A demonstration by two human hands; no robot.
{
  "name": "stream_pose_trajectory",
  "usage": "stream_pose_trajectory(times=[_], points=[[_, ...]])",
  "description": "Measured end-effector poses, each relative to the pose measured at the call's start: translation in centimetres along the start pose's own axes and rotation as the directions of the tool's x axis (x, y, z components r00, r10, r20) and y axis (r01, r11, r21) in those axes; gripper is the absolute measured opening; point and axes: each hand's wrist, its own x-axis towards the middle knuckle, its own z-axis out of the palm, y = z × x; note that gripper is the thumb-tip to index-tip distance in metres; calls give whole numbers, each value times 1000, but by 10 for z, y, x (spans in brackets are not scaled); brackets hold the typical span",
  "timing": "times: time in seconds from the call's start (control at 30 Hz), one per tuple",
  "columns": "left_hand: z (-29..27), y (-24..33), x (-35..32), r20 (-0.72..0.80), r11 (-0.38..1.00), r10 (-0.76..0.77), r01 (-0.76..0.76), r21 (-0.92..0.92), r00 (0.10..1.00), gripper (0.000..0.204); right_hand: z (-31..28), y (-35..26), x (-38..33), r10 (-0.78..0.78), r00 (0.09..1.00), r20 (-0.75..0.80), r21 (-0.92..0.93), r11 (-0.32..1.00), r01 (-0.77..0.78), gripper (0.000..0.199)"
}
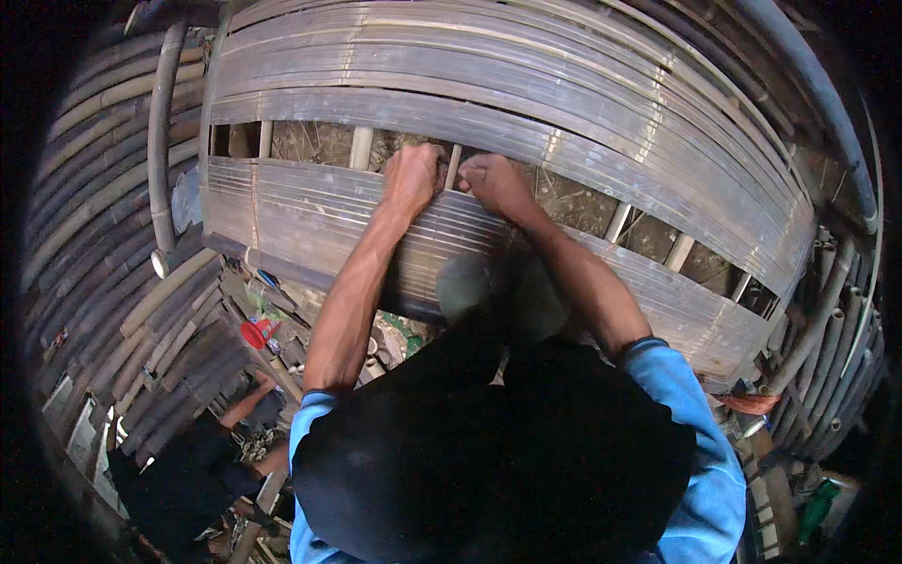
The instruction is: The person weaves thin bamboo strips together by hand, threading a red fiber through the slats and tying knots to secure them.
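A platform of split bamboo slats [310, 202] lies before me, with a long gap across it. Bamboo crosspieces show in the gap, and one narrow crosspiece [454, 165] stands between my two hands. My left hand [413, 177] is closed at the gap's near edge, just left of that crosspiece. On its other side my right hand [496, 186] is curled with thumb and fingers together. Whatever either hand grips is too small or hidden to make out. Both forearms reach over the nearer band of slats.
Stacked bamboo poles [122, 122] line the left, and an upright pole [162, 150] stands before them. More poles [832, 357] lie at the right. A red plastic object [257, 332] sits at lower left, near another person in dark clothing [183, 479].
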Motion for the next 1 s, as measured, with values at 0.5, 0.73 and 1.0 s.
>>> stream_pose_trajectory(times=[0.5, 0.73, 1.0], points=[[-19, 40, -38, 151, 742, -50, 137, -656, 987, 66, -14, -13, -57, -419, 844, -336, 139, 864, 485, 16], [-36, -9, -72, 103, 652, -254, 248, -717, 962, 57, -12, 6, -18, -278, 955, 100, 129, 956, 264, 29], [-56, -33, -99, 202, -262, -323, 117, -958, 924, 43, -3, 18, -7, -53, 992, 115, 529, 848, -16, 32]])
